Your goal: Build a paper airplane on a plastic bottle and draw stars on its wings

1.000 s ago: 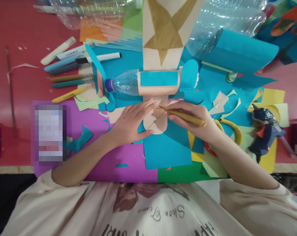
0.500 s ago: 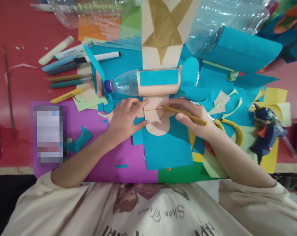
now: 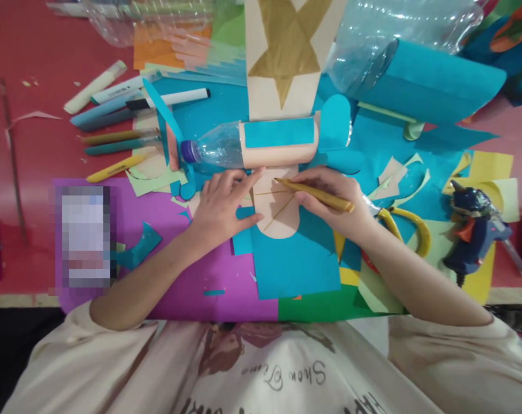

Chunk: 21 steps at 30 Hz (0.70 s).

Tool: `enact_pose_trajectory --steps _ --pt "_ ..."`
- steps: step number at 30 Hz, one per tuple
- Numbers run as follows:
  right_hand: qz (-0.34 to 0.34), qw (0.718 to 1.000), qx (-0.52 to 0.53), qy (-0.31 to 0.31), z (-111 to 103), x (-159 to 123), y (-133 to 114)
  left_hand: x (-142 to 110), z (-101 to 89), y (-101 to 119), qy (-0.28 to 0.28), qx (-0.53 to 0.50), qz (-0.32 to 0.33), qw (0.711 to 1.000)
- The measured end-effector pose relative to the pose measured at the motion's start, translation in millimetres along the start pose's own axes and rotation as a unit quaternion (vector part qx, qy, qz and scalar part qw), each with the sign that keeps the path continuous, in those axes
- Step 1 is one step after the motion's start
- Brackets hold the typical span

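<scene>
My right hand (image 3: 336, 195) grips a mustard-yellow marker pen (image 3: 323, 195), its tip over a pale peach paper strip (image 3: 280, 221) with a rounded end. Two thin brown lines, one level and one slanting, run across that strip. On the strip's left edge rest the fingers of my left hand (image 3: 224, 201), spread with nothing in them. A blue paper sheet (image 3: 297, 270) lies under the strip. Just beyond, a plastic bottle (image 3: 221, 144) with a purple cap lies sideways, wrapped in peach and blue paper. Farther back, a peach sheet (image 3: 261, 98) bears a gold star shape.
Several markers (image 3: 118, 135) lie at the left, above a blurred phone-like rectangle (image 3: 83, 236). Yellow-handled scissors (image 3: 418, 230) sit by my right wrist, with a glue gun (image 3: 470, 236) farther right. Clear plastic bottles (image 3: 399, 23) and a blue paper roll (image 3: 442, 86) stand at the back.
My right hand has moved the marker tip slightly up and left, away from the level line. My left hand stays nearly in place.
</scene>
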State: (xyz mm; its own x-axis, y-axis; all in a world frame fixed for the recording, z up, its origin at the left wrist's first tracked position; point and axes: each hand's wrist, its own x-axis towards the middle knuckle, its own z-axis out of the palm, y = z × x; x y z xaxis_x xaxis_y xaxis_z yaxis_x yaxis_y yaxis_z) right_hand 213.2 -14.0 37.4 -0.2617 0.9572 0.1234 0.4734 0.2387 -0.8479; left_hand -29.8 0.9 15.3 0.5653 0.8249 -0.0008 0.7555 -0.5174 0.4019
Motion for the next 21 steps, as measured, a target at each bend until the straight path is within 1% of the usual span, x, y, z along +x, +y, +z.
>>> enact_pose_trajectory --steps 9,17,21 --pt "0.008 1.0 -0.013 0.02 2.7 -0.2 1.8 -0.3 -0.9 2.7 0.012 0.011 0.007 1.0" --pt "0.013 0.999 -0.036 0.005 1.3 1.2 -0.4 -0.6 -1.4 1.9 0.009 0.01 0.01 1.0" --pt "-0.005 0.999 -0.043 0.009 2.8 -0.7 -0.2 -0.8 -1.2 1.6 0.006 0.013 0.008 1.0"
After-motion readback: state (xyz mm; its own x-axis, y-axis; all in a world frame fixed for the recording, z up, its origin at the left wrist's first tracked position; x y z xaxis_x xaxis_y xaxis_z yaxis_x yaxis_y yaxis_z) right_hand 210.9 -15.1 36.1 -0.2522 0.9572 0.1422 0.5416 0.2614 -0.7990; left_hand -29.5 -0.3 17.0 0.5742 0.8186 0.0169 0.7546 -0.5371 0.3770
